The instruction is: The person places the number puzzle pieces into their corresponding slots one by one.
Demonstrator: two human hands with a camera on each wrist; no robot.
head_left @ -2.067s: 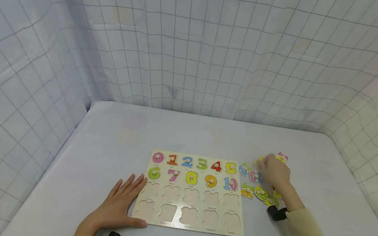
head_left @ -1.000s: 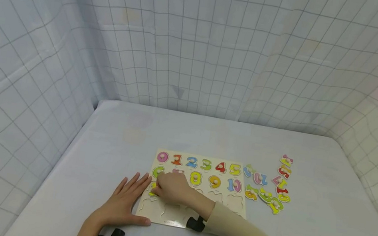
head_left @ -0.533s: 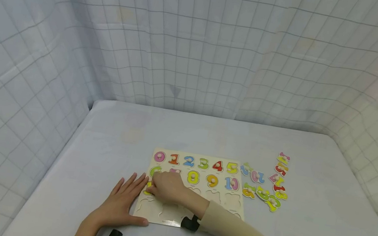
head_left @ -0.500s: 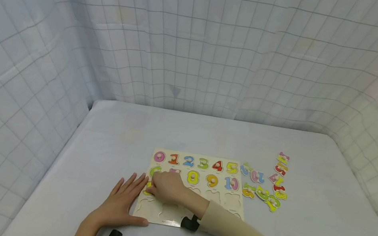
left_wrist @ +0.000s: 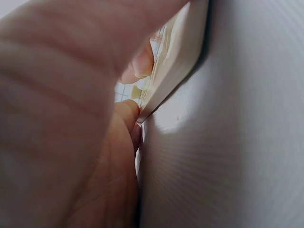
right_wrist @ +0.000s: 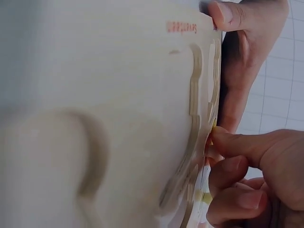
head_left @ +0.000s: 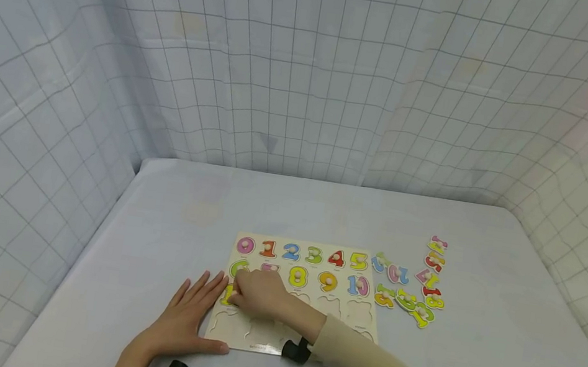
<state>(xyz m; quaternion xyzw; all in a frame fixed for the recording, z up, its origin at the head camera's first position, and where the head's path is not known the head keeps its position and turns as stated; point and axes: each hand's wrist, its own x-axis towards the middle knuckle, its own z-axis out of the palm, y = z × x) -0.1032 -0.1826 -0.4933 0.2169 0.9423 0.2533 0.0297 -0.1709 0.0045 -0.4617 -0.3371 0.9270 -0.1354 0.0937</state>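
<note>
A wooden number puzzle board (head_left: 271, 344) lies on the table, its top two rows filled with the numbers 0 to 10. My left hand (head_left: 184, 318) is spread flat beside it, fingertips at the left edge and thumb at the near left corner. Reaching across the board, my right hand (head_left: 260, 292) pinches a yellow number puzzle piece (head_left: 227, 295) at the leftmost recess of the third row. Most of that piece is hidden behind the fingers. In the right wrist view, the right thumb (right_wrist: 237, 145) and curled fingers meet right at the board's surface.
Several loose number pieces lie right of the board, among them a pink-and-blue piece (head_left: 398, 274), a red-and-yellow 18 (head_left: 433, 298) and a green-and-yellow piece (head_left: 422, 315). White gridded curtains (head_left: 308, 85) surround the white table (head_left: 183, 205) at the back and sides.
My right hand has moved left from the loose pieces to the board's third row, bringing the yellow number piece. Over the last half second it stays there. My left hand has kept its place.
</note>
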